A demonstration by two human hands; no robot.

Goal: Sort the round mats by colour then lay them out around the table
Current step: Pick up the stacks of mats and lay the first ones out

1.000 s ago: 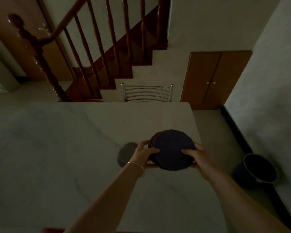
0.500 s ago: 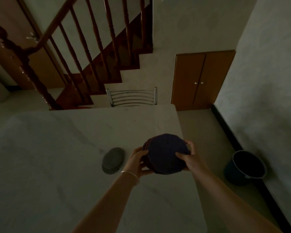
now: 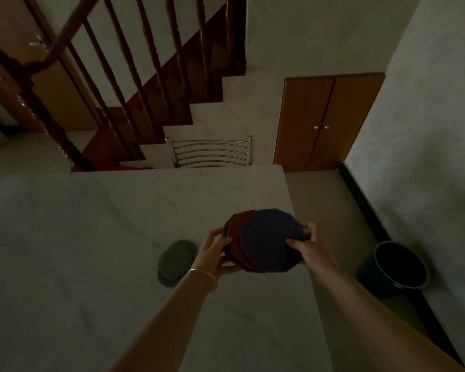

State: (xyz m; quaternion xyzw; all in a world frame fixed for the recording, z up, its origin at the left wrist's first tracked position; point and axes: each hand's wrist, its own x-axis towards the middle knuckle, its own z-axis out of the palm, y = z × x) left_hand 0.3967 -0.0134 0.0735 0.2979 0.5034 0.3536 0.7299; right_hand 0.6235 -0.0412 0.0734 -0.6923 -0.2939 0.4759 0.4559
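Note:
I hold a stack of round crocheted mats above the pale marble table, near its right edge. A dark blue mat lies on top, slid a little to the right, and a red-brown mat shows beneath it on the left. My left hand grips the stack's left side from below. My right hand pinches the blue mat's right rim. A small pile of grey round mats lies flat on the table just left of my left hand.
A metal chair stands at the table's far edge. A dark bucket sits on the floor to the right, by the wall. Behind are a wooden staircase and a low cabinet.
The blue top mat has slid to the right, uncovering the red-brown mat under it. The camera has shifted, so the grey pile shows fully beside my left hand.

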